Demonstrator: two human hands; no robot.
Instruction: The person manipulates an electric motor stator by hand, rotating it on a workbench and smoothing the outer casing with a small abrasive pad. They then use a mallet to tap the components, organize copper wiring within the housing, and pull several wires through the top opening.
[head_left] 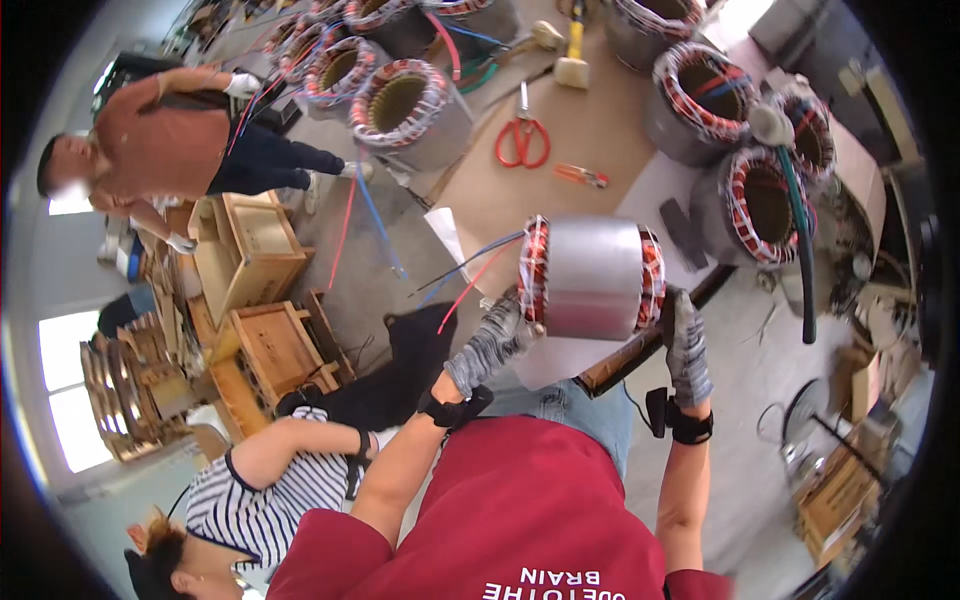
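Note:
A motor stator [592, 280], a grey metal cylinder with red-and-white laced copper windings at both ends, lies on its side at the table's near edge. My left hand [508, 328], in a grey knit glove, grips its left end from below. My right hand [688, 345], gloved alike, is at the right end, its fingers partly hidden behind the windings. Blue, red and black lead wires [470, 265] trail from the stator's left end. Beyond it on the brown paper lie red-handled scissors [522, 142] and a small orange-handled tool [582, 176].
More stators stand at the right [755, 205] and far left [410, 110]. A green-handled mallet [800, 220] rests across the right ones; a yellow-handled mallet [573, 68] lies farther back. A co-worker [165, 140] stands left, another person [270, 490] is at lower left. Wooden crates [250, 245] occupy the floor.

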